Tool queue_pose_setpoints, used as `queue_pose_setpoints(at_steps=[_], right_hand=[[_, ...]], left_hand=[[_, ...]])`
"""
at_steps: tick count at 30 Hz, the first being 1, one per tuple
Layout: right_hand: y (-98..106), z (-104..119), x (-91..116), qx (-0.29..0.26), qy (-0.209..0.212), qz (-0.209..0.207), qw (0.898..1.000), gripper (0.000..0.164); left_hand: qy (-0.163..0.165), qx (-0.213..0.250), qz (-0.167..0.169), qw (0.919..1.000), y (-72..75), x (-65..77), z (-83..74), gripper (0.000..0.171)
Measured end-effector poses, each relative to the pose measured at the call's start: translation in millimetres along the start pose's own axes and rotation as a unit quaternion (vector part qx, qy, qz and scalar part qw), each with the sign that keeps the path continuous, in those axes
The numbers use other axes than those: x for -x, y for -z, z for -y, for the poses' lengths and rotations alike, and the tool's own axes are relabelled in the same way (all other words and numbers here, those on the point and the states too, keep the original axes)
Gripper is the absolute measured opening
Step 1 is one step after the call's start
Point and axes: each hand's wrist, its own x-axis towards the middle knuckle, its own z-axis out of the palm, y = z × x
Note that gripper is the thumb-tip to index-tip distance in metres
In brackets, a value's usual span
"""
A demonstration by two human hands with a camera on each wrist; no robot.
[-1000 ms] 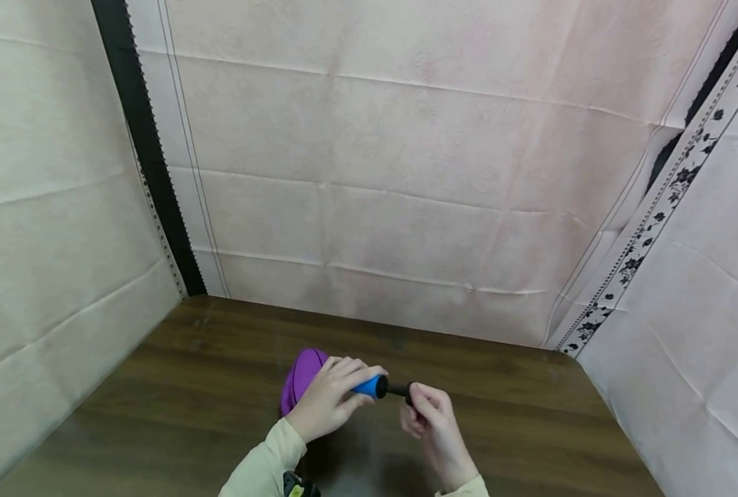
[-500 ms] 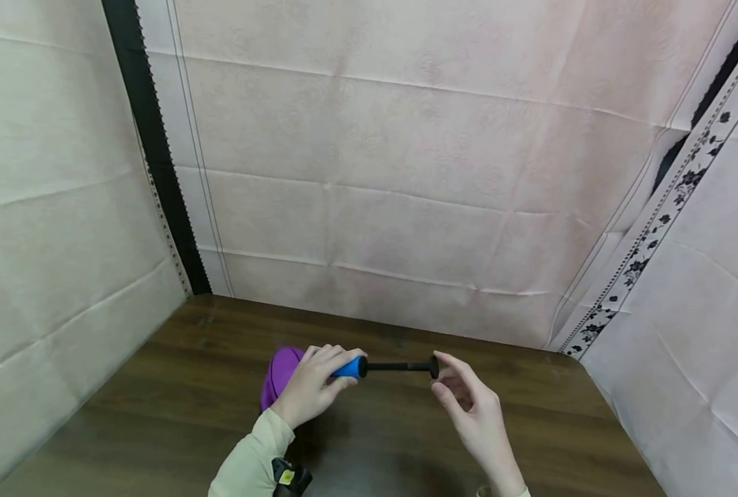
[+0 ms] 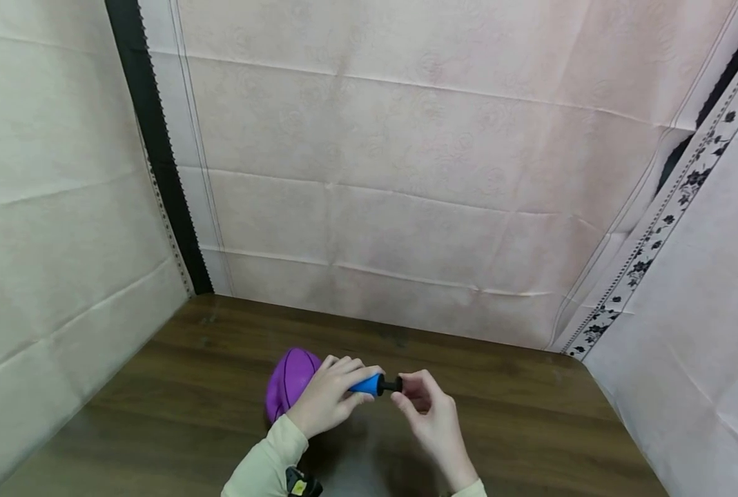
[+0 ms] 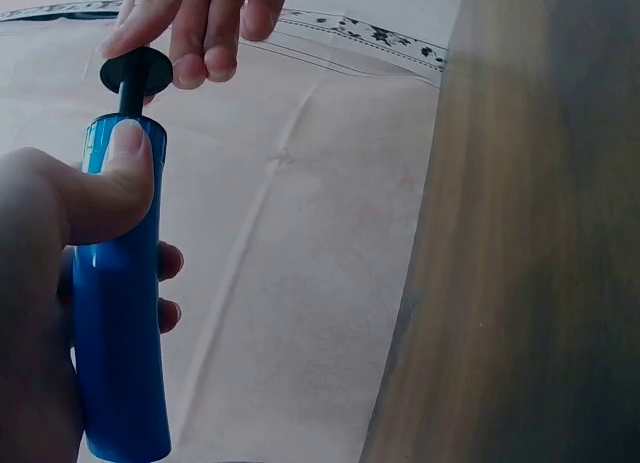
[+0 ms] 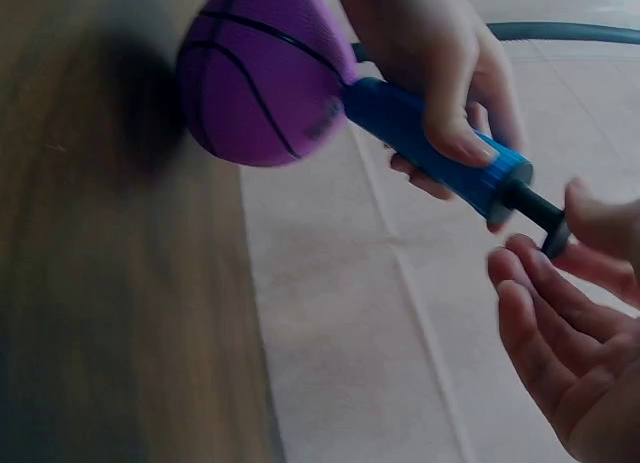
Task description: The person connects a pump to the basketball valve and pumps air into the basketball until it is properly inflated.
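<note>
My left hand [image 3: 328,400] grips the blue barrel of a hand pump [image 3: 366,385], its thumb lying along the barrel near the plunger end. At the pump's other end is a small purple ball [image 3: 295,378] with black lines, like a mini basketball. The right wrist view has the ball [image 5: 265,83] up against the pump's tip; any needle between them is hidden. My right hand [image 3: 435,421] holds the black disc handle [image 4: 136,73] between thumb and fingers, the other fingers spread loosely. Only a short length of black plunger [image 5: 535,205] shows outside the barrel.
A brown wood-grain table [image 3: 530,421] lies beneath the hands. Pale cloth walls [image 3: 375,172] enclose it at the back and both sides. A black device [image 3: 303,483] is strapped at the left wrist.
The plunger came far out of the barrel half a second ago and is now pushed mostly back in. My right hand has moved left toward my left hand, which shifted slightly right with the ball.
</note>
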Motion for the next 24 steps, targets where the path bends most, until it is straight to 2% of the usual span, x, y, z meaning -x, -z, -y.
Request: queue_pose_setpoints(at_steps=[5,8,13,15,17,20,22,24], right_hand=[[5,-1,0,0.027,-0.012,0.022,0.999,0.033],[7,-3,0,0.03,-0.017,0.04,0.999,0.034],[7,-8,0,-0.006,-0.032,0.045,0.998,0.026],[9,-10,-1,-0.021,-0.026,0.045,0.998,0.024],[15,-11,-2,-0.039,-0.014,0.032,0.999,0.024],[32,-11,-4,-0.071,0.002,-0.004,0.997,0.023],[46,-10,-5,-0.091,0.012,-0.006,0.996,0.023],[58,-10,-5,-0.113,0.022,0.006,0.993,0.023]], left_hand=[[0.009,-0.005,0.007,0.9999,-1.8,-0.7,-2.3,0.038],[0.011,-0.012,0.009,0.9998,-1.8,0.1,-1.8,0.037],[0.0,-0.016,0.035,0.9993,-2.0,1.2,1.3,0.038],[-0.005,-0.023,0.04,0.9989,-1.4,2.9,4.9,0.039],[-0.005,-0.036,0.032,0.9988,0.3,4.9,10.0,0.04],[0.01,-0.044,0.001,0.999,4.7,6.9,17.6,0.04],[0.02,-0.04,-0.01,0.9989,7.5,6.7,20.4,0.041],[0.027,-0.034,-0.007,0.999,8.5,5.4,20.6,0.041]])
